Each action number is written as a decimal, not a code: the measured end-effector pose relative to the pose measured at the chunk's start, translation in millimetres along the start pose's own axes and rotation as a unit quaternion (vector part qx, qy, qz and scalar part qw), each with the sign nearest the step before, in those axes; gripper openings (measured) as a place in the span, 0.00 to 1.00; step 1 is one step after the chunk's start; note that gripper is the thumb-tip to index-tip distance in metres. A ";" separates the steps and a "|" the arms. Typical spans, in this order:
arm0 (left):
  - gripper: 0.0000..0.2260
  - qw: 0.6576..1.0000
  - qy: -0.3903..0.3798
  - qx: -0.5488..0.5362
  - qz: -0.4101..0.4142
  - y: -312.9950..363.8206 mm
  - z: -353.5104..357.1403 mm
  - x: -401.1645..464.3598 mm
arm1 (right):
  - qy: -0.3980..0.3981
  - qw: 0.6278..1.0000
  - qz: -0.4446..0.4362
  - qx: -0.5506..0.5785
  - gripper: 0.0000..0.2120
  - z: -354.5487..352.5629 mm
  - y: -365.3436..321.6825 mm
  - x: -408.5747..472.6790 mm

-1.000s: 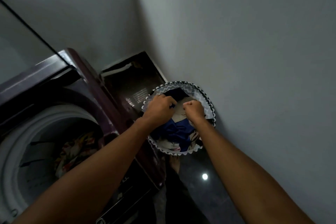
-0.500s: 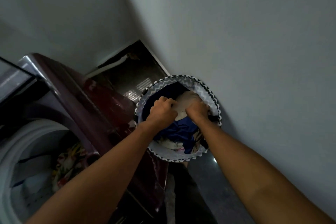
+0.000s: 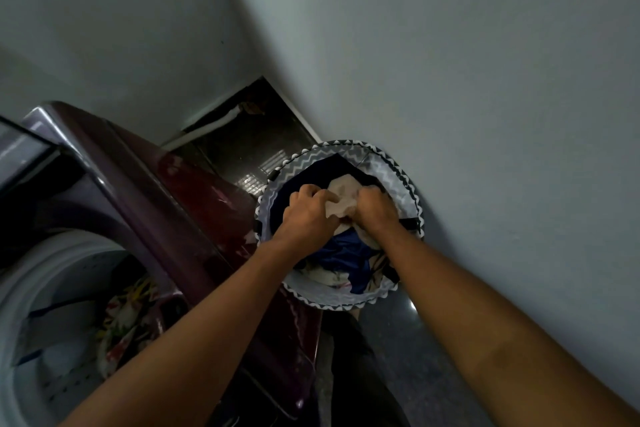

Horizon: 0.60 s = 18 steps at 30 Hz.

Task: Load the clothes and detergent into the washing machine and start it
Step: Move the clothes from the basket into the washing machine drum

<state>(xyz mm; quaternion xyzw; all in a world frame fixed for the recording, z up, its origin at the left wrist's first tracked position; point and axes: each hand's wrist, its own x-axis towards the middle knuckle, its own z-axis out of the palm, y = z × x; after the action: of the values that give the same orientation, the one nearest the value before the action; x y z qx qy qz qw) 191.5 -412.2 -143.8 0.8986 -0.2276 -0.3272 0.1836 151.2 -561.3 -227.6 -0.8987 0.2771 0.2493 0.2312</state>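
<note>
Head view. Both hands are down inside the basket (image 3: pixel 410 184), a round hamper with a zigzag-patterned rim standing on the dark floor (image 3: pixel 426 350) against the wall (image 3: pixel 485 80), just right of the washer (image 3: pixel 194 204). The left hand (image 3: pixel 306 210) has its fingers curled into a beige cloth (image 3: pixel 343 192); the right hand (image 3: pixel 375 208) is clamped on the same cloth from the other side, so the two hands sit close together with the cloth bunched between them. Beneath them in the basket lie a blue garment (image 3: pixel 346 253) and a pale printed piece (image 3: pixel 329 276). The maroon washer is open at the top; its white drum (image 3: pixel 45 305) holds a floral garment (image 3: pixel 124 315). Detergent cannot be made out.
</note>
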 end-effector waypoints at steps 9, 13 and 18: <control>0.37 0.994 0.019 -0.098 -0.033 17.8 -36.6 -35.4 | 0.120 0.981 -0.012 0.153 0.15 -87.5 -37.0 -64.3; 0.48 0.978 0.034 -0.192 0.068 29.3 -58.6 -62.8 | 0.052 0.848 -0.005 0.527 0.18 -126.2 -59.2 -98.7; 0.49 0.919 0.121 -0.347 0.140 36.9 -96.1 -103.0 | -0.093 0.698 -0.093 0.704 0.10 -184.3 -110.3 -158.7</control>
<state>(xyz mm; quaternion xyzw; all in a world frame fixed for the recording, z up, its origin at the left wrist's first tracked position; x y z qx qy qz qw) 175.1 -371.0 -5.1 0.7702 -0.1996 -0.2451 0.5540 163.2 -521.0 36.2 -0.4670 0.2635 0.0404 0.8431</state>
